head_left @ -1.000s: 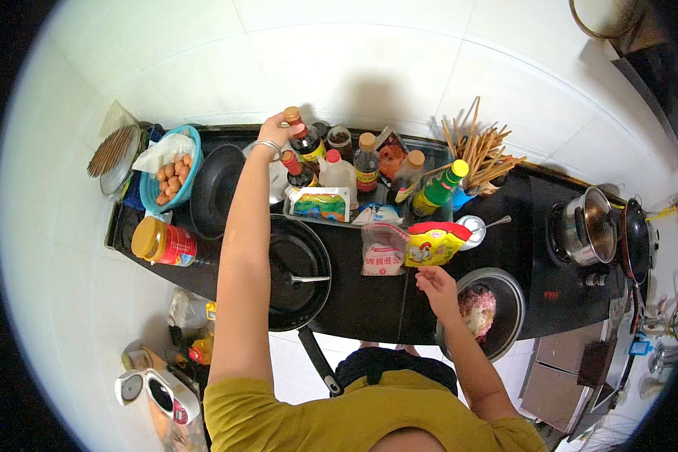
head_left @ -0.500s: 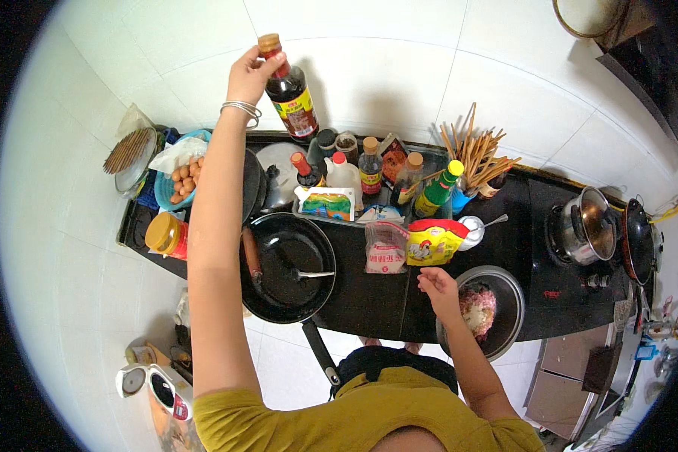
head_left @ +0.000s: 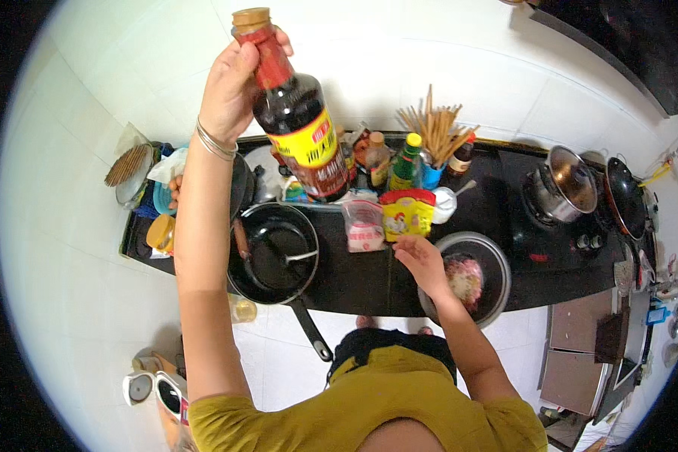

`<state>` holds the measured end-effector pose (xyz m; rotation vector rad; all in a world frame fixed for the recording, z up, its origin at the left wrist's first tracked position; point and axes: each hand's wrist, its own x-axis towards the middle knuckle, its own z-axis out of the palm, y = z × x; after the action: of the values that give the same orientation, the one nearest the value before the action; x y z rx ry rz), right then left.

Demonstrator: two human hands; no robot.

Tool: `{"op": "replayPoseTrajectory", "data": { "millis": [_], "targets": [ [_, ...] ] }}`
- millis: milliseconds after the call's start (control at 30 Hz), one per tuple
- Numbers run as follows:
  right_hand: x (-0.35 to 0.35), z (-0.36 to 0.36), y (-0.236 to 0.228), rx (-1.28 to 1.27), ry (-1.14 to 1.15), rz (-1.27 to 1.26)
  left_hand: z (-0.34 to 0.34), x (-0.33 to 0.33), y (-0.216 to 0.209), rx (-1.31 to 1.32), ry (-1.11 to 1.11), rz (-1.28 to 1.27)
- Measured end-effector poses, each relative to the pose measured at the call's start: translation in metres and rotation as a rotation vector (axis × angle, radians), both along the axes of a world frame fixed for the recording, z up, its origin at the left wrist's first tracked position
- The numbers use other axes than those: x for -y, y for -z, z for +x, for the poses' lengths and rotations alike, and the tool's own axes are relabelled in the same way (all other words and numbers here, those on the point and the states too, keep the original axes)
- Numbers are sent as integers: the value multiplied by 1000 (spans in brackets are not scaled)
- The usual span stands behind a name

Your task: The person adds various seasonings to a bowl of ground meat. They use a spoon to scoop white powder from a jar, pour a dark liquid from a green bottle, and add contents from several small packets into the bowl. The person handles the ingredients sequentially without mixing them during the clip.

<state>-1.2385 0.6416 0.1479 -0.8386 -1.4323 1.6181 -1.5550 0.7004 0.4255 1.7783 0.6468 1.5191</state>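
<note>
My left hand (head_left: 230, 90) is clamped round the neck of a dark sauce bottle (head_left: 297, 113), cap on, held high above the black desk (head_left: 354, 275) and over the row of condiment bottles (head_left: 388, 154). My right hand (head_left: 422, 260) lies open, fingers apart and holding nothing, at the near rim of the metal bowl (head_left: 497, 282) of pinkish food. I judge the step to be bringing the sauce to that bowl; next calls for carrying the bottle rightward past the black pan (head_left: 275, 252) and uncapping it.
</note>
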Motion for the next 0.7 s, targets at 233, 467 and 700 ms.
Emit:
{"op": "replayPoseTrajectory", "data": {
  "millis": [233,467,700],
  "targets": [
    [14,72,-70,-82,-241,254,134,44,29,129,339,-77],
    [30,155,-65,-237,-462,225,267,78,60,108,325,-85],
    [34,233,-28,-325,-646,-82,372,97,112,115,372,-190]
  ]
}}
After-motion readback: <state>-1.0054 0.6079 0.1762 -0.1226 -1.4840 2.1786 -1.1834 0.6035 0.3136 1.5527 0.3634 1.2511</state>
